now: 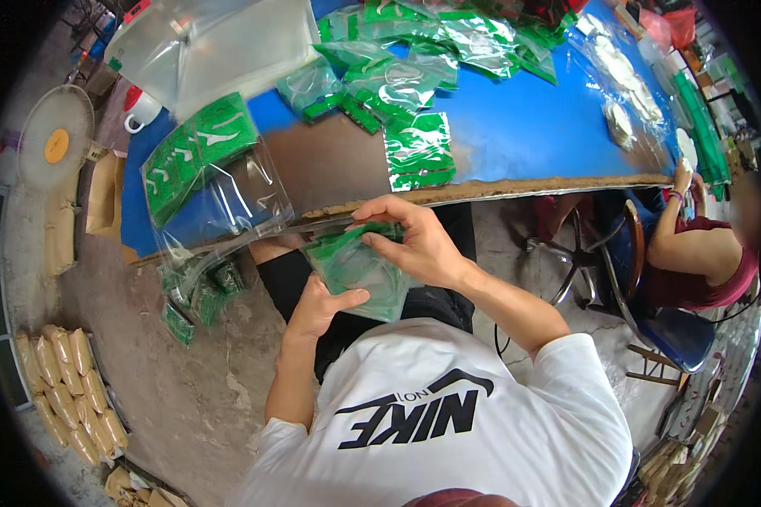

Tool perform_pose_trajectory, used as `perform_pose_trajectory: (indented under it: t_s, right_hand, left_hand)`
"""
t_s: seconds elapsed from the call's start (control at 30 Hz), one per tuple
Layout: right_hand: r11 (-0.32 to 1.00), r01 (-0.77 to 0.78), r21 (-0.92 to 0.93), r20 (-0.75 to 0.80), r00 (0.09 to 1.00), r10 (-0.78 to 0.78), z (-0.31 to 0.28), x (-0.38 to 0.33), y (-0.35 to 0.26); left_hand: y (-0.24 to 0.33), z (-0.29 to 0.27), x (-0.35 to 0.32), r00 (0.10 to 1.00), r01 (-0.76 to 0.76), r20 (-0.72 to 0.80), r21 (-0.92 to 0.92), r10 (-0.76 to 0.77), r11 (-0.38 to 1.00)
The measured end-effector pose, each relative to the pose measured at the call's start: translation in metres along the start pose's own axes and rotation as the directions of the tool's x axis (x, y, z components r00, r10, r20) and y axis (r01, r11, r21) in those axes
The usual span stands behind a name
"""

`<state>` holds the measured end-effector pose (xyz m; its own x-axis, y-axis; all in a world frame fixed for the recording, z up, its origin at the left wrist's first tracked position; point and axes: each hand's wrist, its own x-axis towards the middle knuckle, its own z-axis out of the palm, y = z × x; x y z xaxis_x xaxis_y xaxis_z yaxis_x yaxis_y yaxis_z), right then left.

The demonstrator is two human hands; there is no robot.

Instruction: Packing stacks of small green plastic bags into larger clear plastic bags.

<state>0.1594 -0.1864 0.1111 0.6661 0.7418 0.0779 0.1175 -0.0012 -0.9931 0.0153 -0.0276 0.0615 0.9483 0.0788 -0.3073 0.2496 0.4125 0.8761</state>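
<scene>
Over my lap, just off the table's near edge, I hold a clear plastic bag [365,277] with a green upper part. My left hand [317,306] grips its lower left side, with the thumb pressed flat on the film. The fingers of my right hand [414,243] are pinched at the bag's top right edge. Whether something separate lies inside the bag I cannot make out. Close above, a flat green packet in shiny film [419,150] lies on the table. Left of my hands, a larger clear bag holding green packets [201,148] hangs partly over the edge.
The blue-topped table [516,135] has a worn brown edge. At the back lie a pile of green bags [406,72] and a stack of clear sheets [245,51]. A white mug [142,110] stands left. Another person [693,253] sits at right beside a chair [634,270].
</scene>
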Motion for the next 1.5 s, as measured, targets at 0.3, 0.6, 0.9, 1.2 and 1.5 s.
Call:
perform_pose_trajectory:
  t_s: [0.3, 0.6, 0.9, 1.2, 1.5]
  right_hand:
    - [0.316, 0.279, -0.907, 0.175, 0.931, -0.319, -0.08, 0.008, 0.049]
    - [0.991, 0.073, 0.109, -0.093, 0.994, -0.063, -0.097, -0.006, -0.09]
    - [0.794, 0.201, -0.574, 0.365, 0.93, 0.028, -0.041, 0.063, -0.019]
    - [0.912, -0.044, -0.407, -0.319, 0.943, -0.097, -0.072, 0.075, 0.013]
    - [0.938, 0.218, -0.268, 0.084, 0.976, -0.203, -0.059, 0.076, 0.007]
  left_hand:
    - [-0.024, -0.032, -0.014, 0.969, -0.224, -0.149, -0.178, 0.199, 0.958]
    - [0.006, -0.016, 0.016, 0.989, 0.004, -0.144, -0.185, -0.031, 0.983]
    - [0.019, 0.008, 0.026, 0.973, 0.181, 0.012, -0.661, -0.232, 0.728]
    - [0.02, 0.006, 0.022, 0.995, -0.061, -0.092, -0.223, 0.042, 0.973]
    - [0.079, -0.019, 0.105, 0.847, -0.483, 0.1, 0.557, 0.522, 0.676]
